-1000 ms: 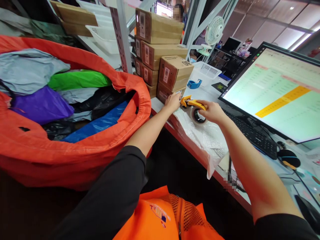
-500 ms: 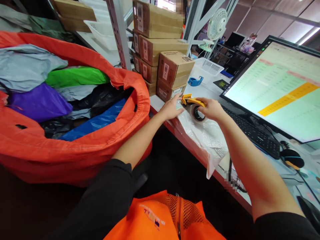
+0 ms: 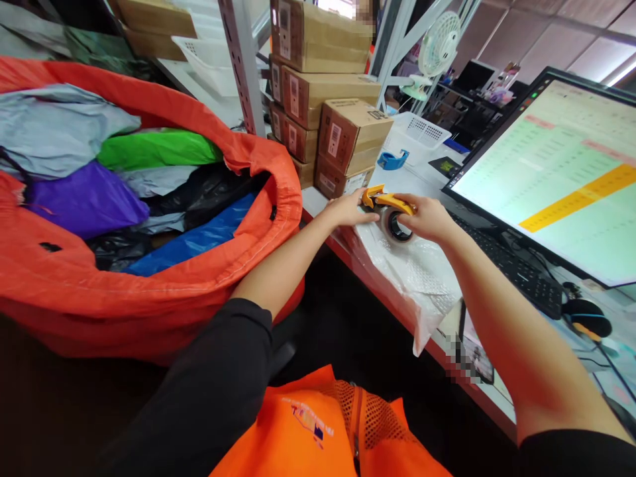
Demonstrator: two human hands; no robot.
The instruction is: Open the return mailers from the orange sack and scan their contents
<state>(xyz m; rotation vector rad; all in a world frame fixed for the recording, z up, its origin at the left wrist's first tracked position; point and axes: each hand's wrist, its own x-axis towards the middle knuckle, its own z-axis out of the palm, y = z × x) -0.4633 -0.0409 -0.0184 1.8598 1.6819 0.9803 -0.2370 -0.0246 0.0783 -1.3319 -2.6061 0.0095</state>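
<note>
My right hand [image 3: 427, 218] is closed round a yellow tape dispenser [image 3: 386, 199] with a roll of clear tape [image 3: 395, 226], pressed onto a white bubble-wrap parcel [image 3: 412, 271] on the desk edge. My left hand [image 3: 348, 211] lies flat, fingers stretched, on the parcel's far end just left of the dispenser's nose. The parcel hangs partly over the red-trimmed desk edge.
A big orange sack [image 3: 149, 278] full of coloured mailer bags stands at left. Stacked cardboard boxes [image 3: 328, 99] sit behind the parcel by a shelf post. A monitor [image 3: 556, 172], keyboard [image 3: 517, 268], mouse [image 3: 586, 318], blue tape dispenser [image 3: 392, 159] and white basket [image 3: 420, 136] fill the desk.
My left hand has come down from the lowest box onto the parcel beside the dispenser. The right hand with the dispenser has barely moved.
</note>
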